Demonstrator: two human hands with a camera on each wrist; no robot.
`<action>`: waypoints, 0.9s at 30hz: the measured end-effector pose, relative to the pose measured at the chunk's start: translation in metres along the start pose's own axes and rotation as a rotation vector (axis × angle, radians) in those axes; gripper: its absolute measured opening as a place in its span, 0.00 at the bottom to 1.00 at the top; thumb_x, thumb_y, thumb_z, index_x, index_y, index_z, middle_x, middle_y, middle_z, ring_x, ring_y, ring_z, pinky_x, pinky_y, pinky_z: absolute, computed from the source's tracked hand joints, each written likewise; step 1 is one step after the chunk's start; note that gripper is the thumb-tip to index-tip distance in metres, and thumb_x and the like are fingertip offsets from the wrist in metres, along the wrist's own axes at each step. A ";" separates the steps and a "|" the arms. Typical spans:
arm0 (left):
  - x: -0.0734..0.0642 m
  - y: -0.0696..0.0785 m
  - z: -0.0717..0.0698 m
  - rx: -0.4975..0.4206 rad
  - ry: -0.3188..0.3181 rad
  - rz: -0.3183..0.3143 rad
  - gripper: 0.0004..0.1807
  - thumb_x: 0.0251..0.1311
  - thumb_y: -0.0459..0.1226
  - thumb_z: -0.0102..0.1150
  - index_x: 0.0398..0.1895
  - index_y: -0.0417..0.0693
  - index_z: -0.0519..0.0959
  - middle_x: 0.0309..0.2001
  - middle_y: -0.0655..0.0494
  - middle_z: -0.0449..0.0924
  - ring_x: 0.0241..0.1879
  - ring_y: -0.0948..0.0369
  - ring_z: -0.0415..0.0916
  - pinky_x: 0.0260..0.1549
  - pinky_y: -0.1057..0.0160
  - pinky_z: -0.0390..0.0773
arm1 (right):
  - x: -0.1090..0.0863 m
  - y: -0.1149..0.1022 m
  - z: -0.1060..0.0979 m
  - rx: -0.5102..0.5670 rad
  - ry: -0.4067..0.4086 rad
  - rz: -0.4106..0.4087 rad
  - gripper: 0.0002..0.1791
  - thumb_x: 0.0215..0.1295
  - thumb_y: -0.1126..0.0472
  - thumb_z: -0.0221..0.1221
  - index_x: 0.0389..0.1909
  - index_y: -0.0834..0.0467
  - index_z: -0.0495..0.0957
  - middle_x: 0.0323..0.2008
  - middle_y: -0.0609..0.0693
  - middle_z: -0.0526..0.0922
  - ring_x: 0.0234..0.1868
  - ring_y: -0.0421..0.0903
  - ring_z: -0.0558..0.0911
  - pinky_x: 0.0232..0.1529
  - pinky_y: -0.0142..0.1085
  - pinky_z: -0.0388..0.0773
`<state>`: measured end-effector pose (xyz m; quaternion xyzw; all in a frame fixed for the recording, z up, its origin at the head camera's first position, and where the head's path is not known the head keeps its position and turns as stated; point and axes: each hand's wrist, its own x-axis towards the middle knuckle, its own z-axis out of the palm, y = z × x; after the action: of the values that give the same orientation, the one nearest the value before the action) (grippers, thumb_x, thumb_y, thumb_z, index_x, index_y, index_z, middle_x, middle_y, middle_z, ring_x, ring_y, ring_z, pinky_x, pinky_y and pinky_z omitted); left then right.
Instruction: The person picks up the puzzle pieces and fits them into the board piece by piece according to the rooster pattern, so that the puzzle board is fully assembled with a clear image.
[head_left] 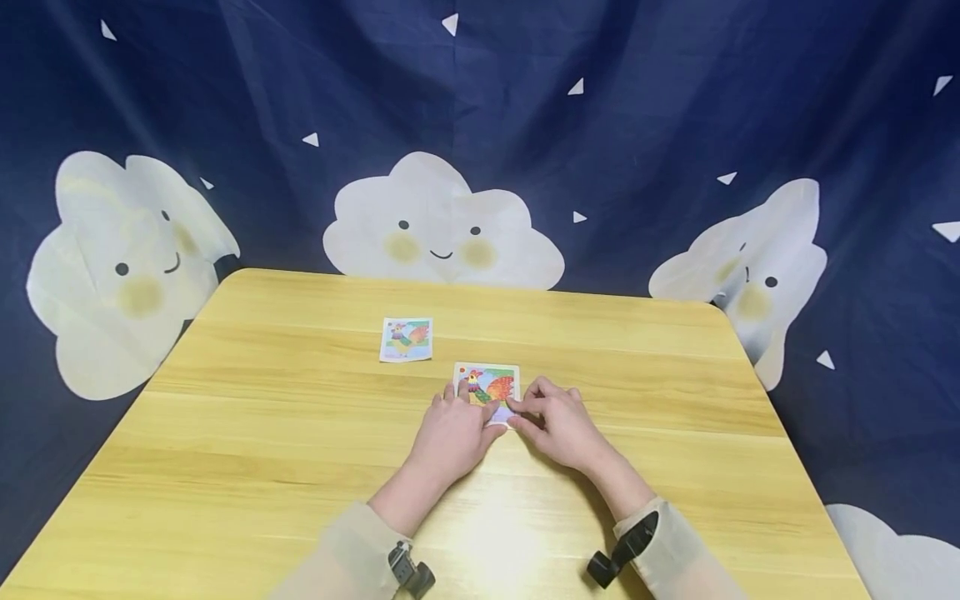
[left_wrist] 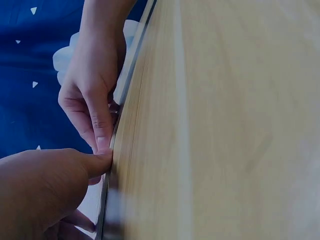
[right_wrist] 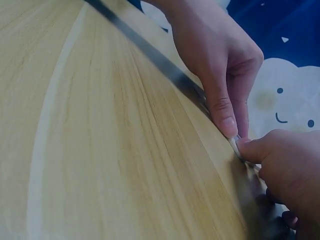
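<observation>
A square rooster picture card (head_left: 504, 377) with a pale border lies on the table in front of me. My left hand (head_left: 452, 429) lies over its lower left part, fingers on the picture and thumb at the near edge. At the lower right corner my right hand (head_left: 558, 421) pinches the card between thumb and forefinger. In the right wrist view, the left hand (right_wrist: 215, 55) and right hand (right_wrist: 287, 167) meet thumb to thumb at a thin edge. The left wrist view shows the left hand (left_wrist: 45, 190) and right hand (left_wrist: 95, 85) close together there too.
A smaller paper picture (head_left: 407, 340) of a similar rooster lies flat, farther back and to the left. Both rest on a wooden table (head_left: 262, 417) with rounded far corners. Behind it hangs a dark blue curtain (head_left: 510, 108) with clouds. Both wrists wear dark straps.
</observation>
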<state>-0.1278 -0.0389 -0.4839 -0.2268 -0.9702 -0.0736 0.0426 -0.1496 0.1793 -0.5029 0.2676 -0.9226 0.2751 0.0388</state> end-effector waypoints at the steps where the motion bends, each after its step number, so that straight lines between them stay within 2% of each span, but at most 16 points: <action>1: 0.000 0.000 0.000 -0.004 0.001 -0.002 0.26 0.76 0.61 0.54 0.64 0.61 0.86 0.62 0.26 0.77 0.62 0.29 0.76 0.55 0.35 0.80 | 0.001 -0.001 0.000 0.004 0.001 0.001 0.18 0.71 0.52 0.70 0.58 0.53 0.89 0.37 0.39 0.74 0.31 0.36 0.71 0.41 0.41 0.62; 9: 0.001 -0.003 -0.007 -0.045 -0.039 0.004 0.25 0.76 0.59 0.55 0.66 0.61 0.85 0.63 0.24 0.75 0.62 0.26 0.74 0.54 0.34 0.81 | 0.002 -0.004 -0.001 0.042 -0.003 0.014 0.19 0.70 0.50 0.71 0.57 0.54 0.89 0.37 0.41 0.75 0.30 0.38 0.70 0.42 0.42 0.61; 18: 0.005 -0.004 -0.009 -0.054 -0.043 0.010 0.25 0.74 0.60 0.58 0.65 0.64 0.85 0.62 0.31 0.79 0.61 0.29 0.76 0.50 0.38 0.84 | 0.000 -0.006 -0.003 0.097 0.025 0.056 0.18 0.67 0.51 0.74 0.54 0.55 0.90 0.35 0.41 0.75 0.30 0.38 0.70 0.41 0.42 0.60; 23: 0.007 -0.004 -0.011 -0.051 -0.089 0.025 0.24 0.74 0.59 0.58 0.66 0.63 0.84 0.63 0.37 0.80 0.63 0.31 0.76 0.52 0.38 0.83 | -0.001 -0.005 -0.002 0.110 0.023 0.077 0.17 0.66 0.52 0.74 0.53 0.55 0.91 0.35 0.41 0.75 0.29 0.38 0.70 0.41 0.42 0.60; 27: 0.005 -0.007 -0.012 -0.059 -0.111 0.025 0.25 0.74 0.58 0.59 0.67 0.62 0.84 0.65 0.37 0.79 0.63 0.31 0.76 0.52 0.37 0.83 | -0.002 -0.004 -0.001 0.093 0.006 0.087 0.17 0.67 0.51 0.73 0.54 0.52 0.91 0.36 0.40 0.75 0.29 0.37 0.70 0.42 0.42 0.60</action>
<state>-0.1345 -0.0452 -0.4723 -0.2437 -0.9656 -0.0890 -0.0173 -0.1459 0.1777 -0.5007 0.2279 -0.9195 0.3198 0.0171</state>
